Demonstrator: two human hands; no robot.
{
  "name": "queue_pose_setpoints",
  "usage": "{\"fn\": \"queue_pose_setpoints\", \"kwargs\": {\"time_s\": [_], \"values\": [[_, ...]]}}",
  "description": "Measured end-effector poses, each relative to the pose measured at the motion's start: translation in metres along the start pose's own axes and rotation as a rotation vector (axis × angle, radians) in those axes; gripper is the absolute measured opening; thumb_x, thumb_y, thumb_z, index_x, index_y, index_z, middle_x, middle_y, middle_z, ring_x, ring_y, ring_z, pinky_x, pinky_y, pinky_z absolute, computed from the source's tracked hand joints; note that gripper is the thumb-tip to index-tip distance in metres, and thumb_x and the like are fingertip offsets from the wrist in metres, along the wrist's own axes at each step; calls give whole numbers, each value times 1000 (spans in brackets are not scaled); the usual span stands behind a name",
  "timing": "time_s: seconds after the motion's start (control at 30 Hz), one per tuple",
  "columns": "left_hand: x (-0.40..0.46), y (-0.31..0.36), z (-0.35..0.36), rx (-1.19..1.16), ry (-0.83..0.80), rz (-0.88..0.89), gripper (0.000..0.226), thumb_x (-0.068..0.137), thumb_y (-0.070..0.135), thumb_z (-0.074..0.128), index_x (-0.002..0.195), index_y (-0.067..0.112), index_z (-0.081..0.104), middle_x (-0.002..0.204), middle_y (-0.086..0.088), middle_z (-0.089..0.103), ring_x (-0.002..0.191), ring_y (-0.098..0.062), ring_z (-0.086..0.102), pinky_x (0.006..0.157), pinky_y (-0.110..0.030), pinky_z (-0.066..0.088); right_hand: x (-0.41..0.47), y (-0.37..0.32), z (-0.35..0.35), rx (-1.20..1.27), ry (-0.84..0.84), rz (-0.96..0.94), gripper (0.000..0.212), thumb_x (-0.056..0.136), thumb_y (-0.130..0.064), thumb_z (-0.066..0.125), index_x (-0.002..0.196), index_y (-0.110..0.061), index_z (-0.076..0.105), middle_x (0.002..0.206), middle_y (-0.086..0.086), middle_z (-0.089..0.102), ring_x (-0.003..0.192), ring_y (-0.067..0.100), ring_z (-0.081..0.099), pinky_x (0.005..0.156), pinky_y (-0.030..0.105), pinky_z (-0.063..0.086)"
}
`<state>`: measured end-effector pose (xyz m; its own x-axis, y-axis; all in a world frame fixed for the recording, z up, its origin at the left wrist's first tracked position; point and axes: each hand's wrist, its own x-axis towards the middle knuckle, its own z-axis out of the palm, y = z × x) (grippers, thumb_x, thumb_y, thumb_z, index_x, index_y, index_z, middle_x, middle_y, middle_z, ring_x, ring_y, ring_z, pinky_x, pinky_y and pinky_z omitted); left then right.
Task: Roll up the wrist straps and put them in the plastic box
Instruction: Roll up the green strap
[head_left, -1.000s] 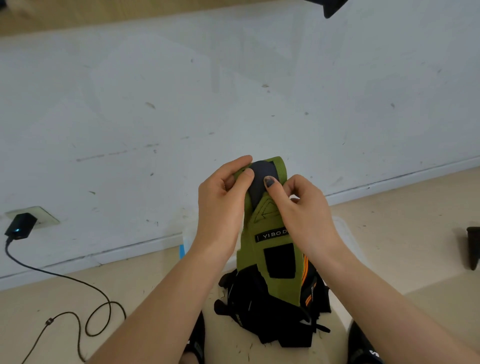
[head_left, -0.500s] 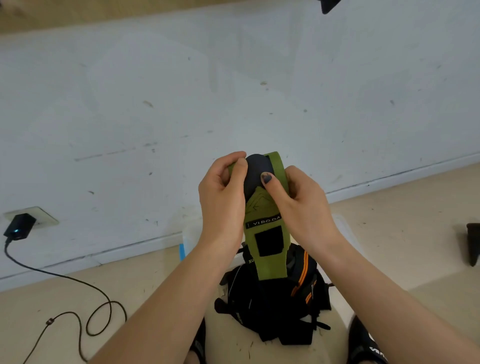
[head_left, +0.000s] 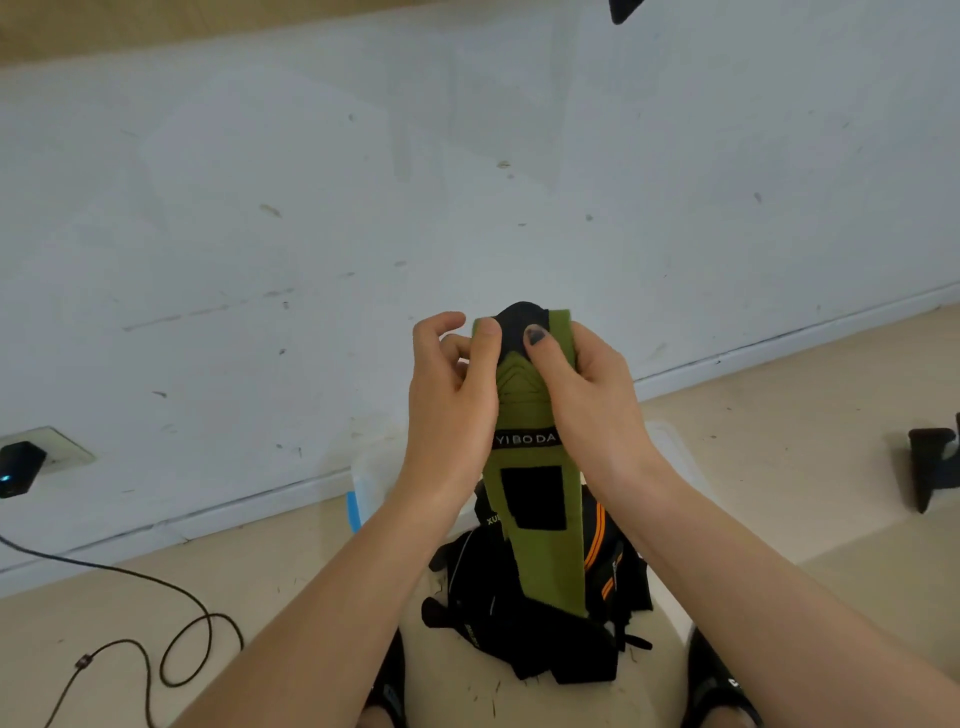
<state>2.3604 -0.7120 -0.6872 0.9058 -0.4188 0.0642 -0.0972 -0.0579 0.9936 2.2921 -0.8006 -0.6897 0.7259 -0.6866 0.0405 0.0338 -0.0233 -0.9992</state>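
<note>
Since a half-second ago the green strap (head_left: 530, 499) hangs lower, its free end again reaching down over the black pile (head_left: 524, 623), and the left index finger has lifted off the rolled top. It is a flat woven band, matte olive, with ribbed chevron stitching near the top, a black label lettered YIBODA across it, and a square black fuzzy patch below that. Its upper end curls over into a small roll showing a smooth black lining.

Both hands hold that roll up in front of the wall (head_left: 467, 182). The left hand (head_left: 452, 410) pinches the strap's left edge with its thumb pressed against the fabric; the index finger is raised and loosely curled, clear of the strap, and the other fingers are hidden behind it. The right hand (head_left: 587, 400) clamps the right edge, thumb with a dark-painted nail flat on the black lining, fingers wrapped behind the band.

Below, the pile is a heap of soft black straps with orange stripes and white lettering, lying on the beige floor (head_left: 260, 571). A translucent plastic box (head_left: 369, 478) with a blue tab sits just behind the hands, against the wall's base, mostly hidden. At left a thin black cable (head_left: 156, 587) loops across the floor from a plug (head_left: 18, 470) in a wall socket.
</note>
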Motion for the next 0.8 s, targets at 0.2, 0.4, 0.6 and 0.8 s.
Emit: {"fn": "queue_pose_setpoints", "kwargs": {"time_s": [0.2, 0.4, 0.6, 0.8], "values": [[2, -3, 2, 67, -4, 149, 14, 107, 24, 48, 121, 26, 51, 89, 0, 61, 74, -8, 58, 66, -22, 50, 4, 0, 0, 4, -23, 127, 45, 108, -44, 47, 103, -4, 67, 87, 3, 71, 81, 16, 69, 79, 40, 57], [-10, 4, 8, -82, -119, -82, 30, 105, 45, 48, 126, 25, 45, 104, 5, 67, 82, -3, 67, 70, -23, 56, 2, -1, 2, 66, 120, 40, 40, 107, -33, 53, 91, 3, 48, 78, 4, 51, 72, 18, 50, 68, 39, 46], [-7, 2, 7, -2, -181, -39, 23, 106, 38, 51, 101, 16, 59, 90, 3, 66, 81, -3, 66, 71, -26, 57, 7, -6, -6, 208, 31, 257, 42, 102, -45, 57, 112, -6, 69, 104, 12, 77, 95, 28, 76, 90, 51, 61], [6, 5, -3, -230, -140, -246, 40, 102, 48, 51, 119, 16, 67, 118, -11, 72, 109, -27, 71, 97, -51, 58, 3, -3, -5, 34, -16, 167, 39, 103, -37, 58, 88, -1, 55, 80, 9, 57, 73, 20, 59, 71, 40, 49]]}}
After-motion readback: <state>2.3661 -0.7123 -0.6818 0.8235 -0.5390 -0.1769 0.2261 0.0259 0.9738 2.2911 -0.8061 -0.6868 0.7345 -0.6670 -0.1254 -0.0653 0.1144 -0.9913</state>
